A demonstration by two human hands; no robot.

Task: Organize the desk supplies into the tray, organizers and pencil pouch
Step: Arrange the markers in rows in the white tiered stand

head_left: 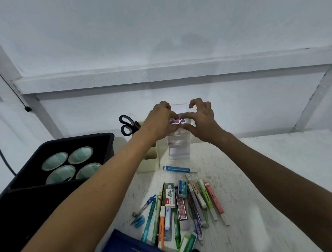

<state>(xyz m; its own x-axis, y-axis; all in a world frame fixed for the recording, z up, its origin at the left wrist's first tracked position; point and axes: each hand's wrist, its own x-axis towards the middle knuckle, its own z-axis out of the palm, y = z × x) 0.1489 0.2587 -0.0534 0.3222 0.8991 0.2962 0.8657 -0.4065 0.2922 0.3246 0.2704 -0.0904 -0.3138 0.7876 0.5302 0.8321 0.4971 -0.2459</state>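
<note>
Your pile of pens (185,210) is lying near you on the desk (266,179), with the pouch (128,247) sitting nearest. Farther off, the clear organizer (178,146) is standing right of the cup (150,162) holding scissors (126,125). The tray (55,161) is sitting far left.

Both arms outstretched; left hand (161,119) and right hand (201,119) meet, fingers curled, pinching together.

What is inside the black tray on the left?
Four round clear-lidded containers sit inside the black tray. Their contents cannot be made out, and the left forearm covers the tray's near corner.
</note>
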